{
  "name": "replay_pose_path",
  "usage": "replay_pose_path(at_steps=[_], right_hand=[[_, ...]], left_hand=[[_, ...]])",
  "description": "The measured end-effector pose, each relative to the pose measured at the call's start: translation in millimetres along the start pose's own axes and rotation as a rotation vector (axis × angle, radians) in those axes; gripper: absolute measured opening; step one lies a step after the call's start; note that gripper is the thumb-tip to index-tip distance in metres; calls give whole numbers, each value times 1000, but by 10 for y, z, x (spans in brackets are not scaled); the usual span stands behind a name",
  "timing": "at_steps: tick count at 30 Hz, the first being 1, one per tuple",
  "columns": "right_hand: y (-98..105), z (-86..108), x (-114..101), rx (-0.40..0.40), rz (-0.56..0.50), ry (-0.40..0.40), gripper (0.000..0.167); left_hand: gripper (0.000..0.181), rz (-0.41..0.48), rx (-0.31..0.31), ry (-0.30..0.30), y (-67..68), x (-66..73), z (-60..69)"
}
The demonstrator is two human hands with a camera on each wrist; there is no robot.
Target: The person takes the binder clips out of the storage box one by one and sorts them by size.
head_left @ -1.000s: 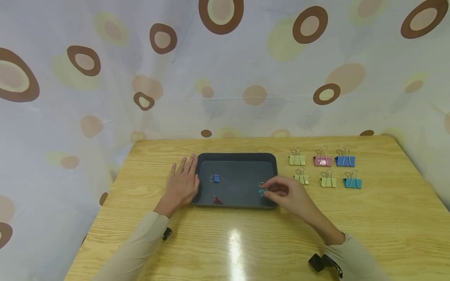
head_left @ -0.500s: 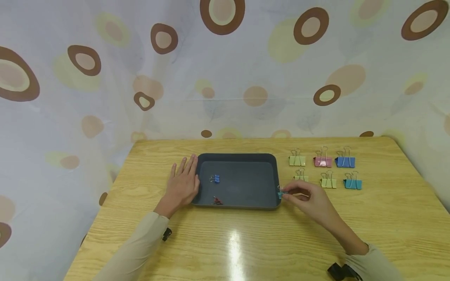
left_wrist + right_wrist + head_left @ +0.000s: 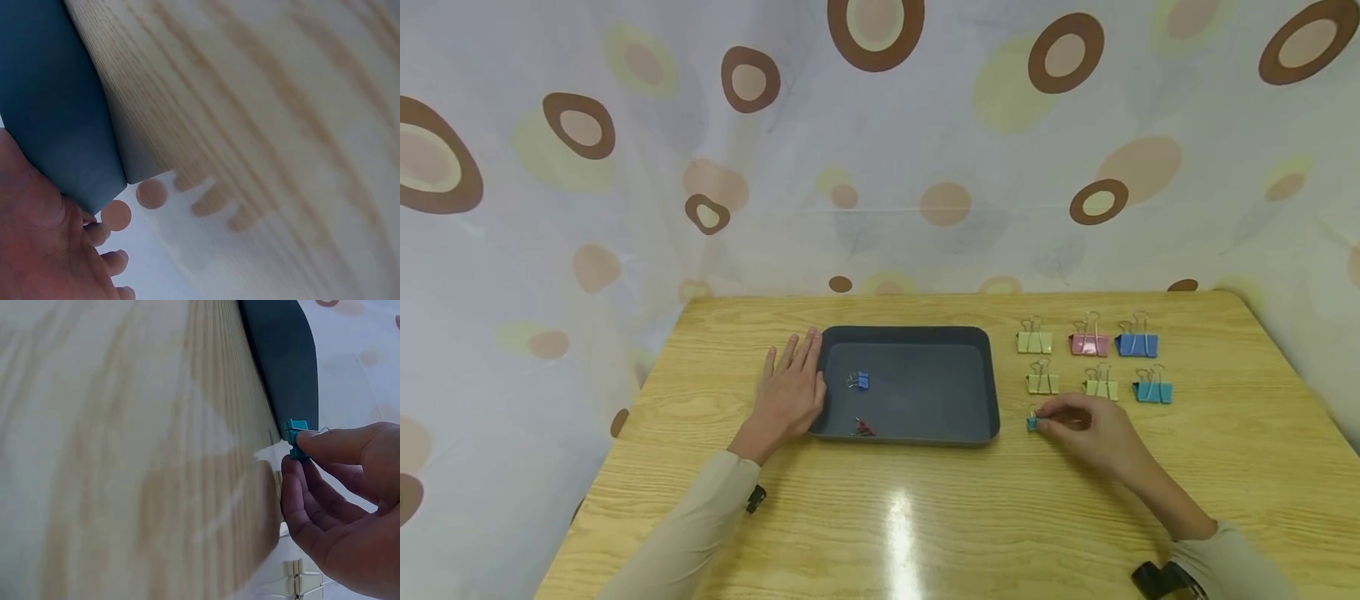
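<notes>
Between thumb and fingers my right hand (image 3: 1093,429) pinches a small teal binder clip (image 3: 297,439), held to the right of the dark grey tray (image 3: 925,437). In the head view that clip appears just below the front row of clips. My left hand (image 3: 787,392) lies with straight fingers against the tray's left side; the left wrist view shows its palm beside the tray wall (image 3: 62,112). Inside the tray are a small blue binder clip (image 3: 862,381) and, nearer the front wall, a small red binder clip (image 3: 863,428).
Right of the tray, larger binder clips stand in two rows. The back row has a pale yellow clip (image 3: 1034,342), a pink clip (image 3: 1089,344) and a blue clip (image 3: 1137,345). In front are two pale yellow clips (image 3: 1042,383) and a teal clip (image 3: 1153,392). A patterned curtain hangs behind.
My right hand has carried the small teal binder clip from inside the tray, over its right rim, to the table's right side. The left hand has stayed in place.
</notes>
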State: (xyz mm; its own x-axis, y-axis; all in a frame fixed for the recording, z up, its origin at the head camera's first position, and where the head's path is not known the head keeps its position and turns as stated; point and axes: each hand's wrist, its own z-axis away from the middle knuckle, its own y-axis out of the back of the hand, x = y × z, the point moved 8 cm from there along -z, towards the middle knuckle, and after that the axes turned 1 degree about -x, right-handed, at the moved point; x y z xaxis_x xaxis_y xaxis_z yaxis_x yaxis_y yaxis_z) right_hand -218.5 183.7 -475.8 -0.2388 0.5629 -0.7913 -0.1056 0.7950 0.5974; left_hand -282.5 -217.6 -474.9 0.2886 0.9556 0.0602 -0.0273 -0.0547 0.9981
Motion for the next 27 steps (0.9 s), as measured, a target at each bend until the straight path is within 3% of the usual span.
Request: replay_pose_path(at_steps=[14,27], right_hand=[[81,-53,120,-23,125,-35,7],[155,-11,118,12,115,-55,14]], left_hand=[[64,5,-12,2,-23,-19,-4],[63,0,-12,0,-17,-14,-8]])
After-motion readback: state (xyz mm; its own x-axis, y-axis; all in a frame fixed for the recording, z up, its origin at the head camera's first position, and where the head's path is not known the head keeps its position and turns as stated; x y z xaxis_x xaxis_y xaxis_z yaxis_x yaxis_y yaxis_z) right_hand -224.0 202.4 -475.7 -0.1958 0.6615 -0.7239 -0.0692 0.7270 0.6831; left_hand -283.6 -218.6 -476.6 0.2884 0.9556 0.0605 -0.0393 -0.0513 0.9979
